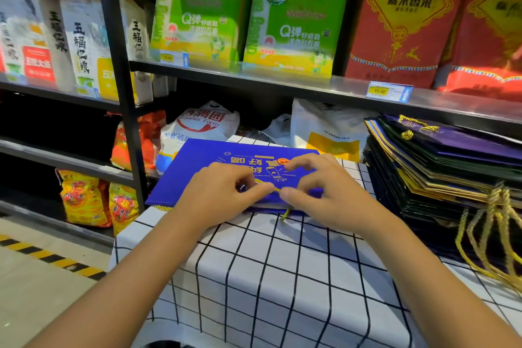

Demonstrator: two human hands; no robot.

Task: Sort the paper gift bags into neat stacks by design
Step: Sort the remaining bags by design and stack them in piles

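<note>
A flat blue gift bag [203,167] with yellow print lies on the checked tablecloth [282,277], its opening edge toward me. My left hand [223,195] and my right hand [319,189] rest on its near edge, and both pinch its yellow cord handle [275,191] between thumb and fingers. A loose end of the cord hangs over the bag's edge. To the right stands a tall, uneven stack of dark purple, green and gold-edged gift bags [440,167], with their yellow rope handles [491,237] dangling over the front.
Black metal shelving [118,70] stands behind and to the left, holding rice sacks. White plastic bags [324,127] sit on the lower shelf just behind the table. A yellow and black floor stripe [48,257] runs at the lower left.
</note>
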